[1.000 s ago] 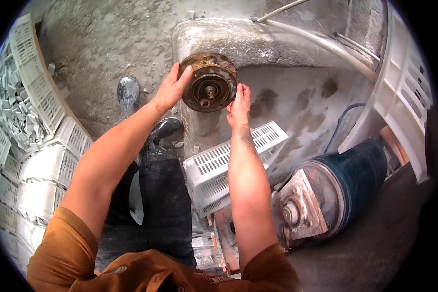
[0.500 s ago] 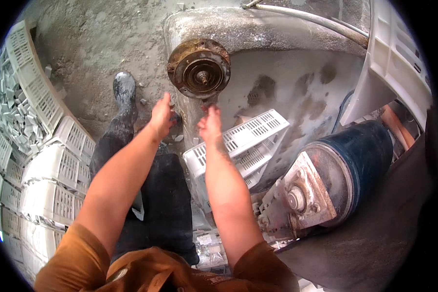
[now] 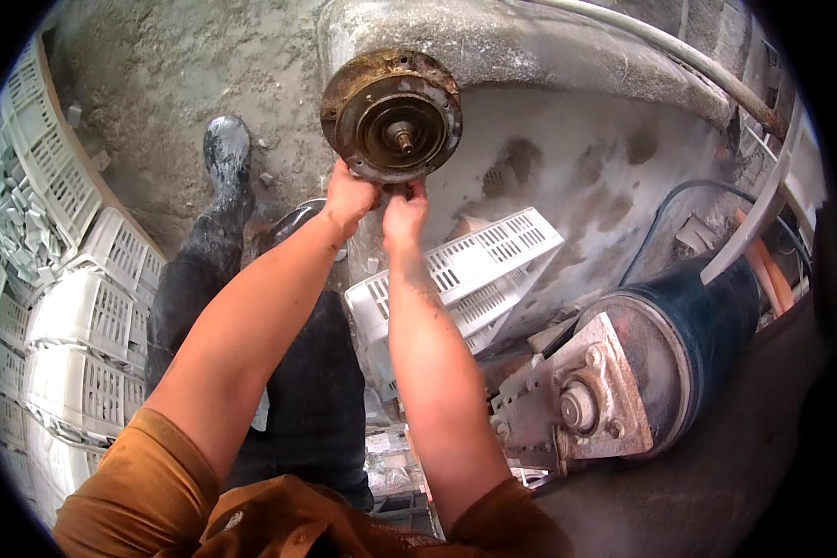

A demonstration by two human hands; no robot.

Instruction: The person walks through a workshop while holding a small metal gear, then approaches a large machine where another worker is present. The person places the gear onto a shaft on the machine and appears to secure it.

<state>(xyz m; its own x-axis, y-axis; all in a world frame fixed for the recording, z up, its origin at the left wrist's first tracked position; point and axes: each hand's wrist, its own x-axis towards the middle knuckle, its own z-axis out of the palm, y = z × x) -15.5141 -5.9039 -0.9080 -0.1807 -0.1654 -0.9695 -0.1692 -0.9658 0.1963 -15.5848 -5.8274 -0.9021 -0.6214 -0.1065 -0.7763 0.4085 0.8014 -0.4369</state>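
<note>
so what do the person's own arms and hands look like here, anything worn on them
Both forearms are bare from the elbow down, with no gloves, watch or rings visible on the left hand or right hand. Rust-orange sleeves are pushed up to about the elbows. The right forearm carries pale dusty smudges. The fingers are mostly hidden from this angle.

Dusty workshop — motor, stacked crates.

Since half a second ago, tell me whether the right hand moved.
Yes. The right hand rose from below the rusty round flange to touch its lower rim.
</note>
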